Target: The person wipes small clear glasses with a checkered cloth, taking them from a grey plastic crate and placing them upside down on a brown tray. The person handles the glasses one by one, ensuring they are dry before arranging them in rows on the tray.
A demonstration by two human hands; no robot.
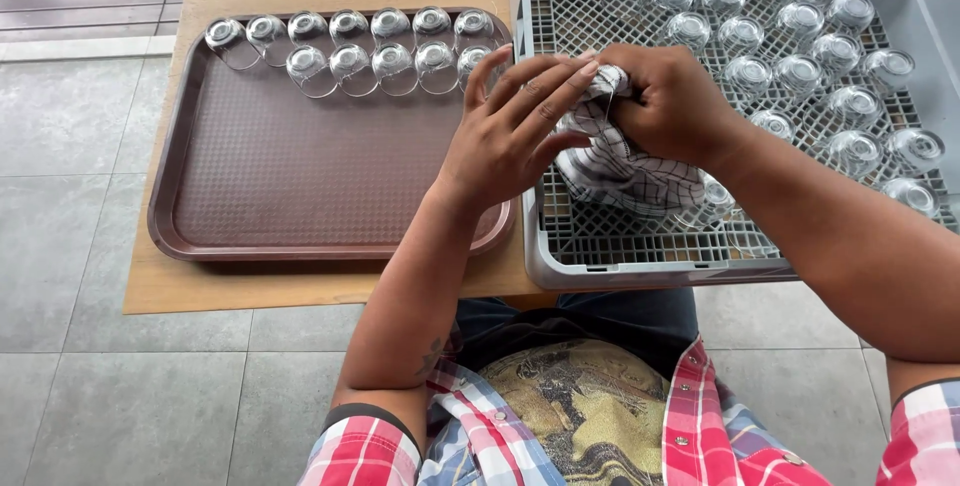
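One checked cloth (pixel 625 161) gripped by both hands (pixel 600 111); twelve upturned glasses (pixel 375 51) on one brown tray (pixel 300 186)

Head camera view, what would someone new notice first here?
Probably the two hands meeting mid-frame: the left hand and right hand work a checked cloth around what looks like a small glass, over the grey dish rack. Next, the upturned clear glasses crowding the rack on the right. To the left, two neat rows of glasses line the far edge of a brown tray.
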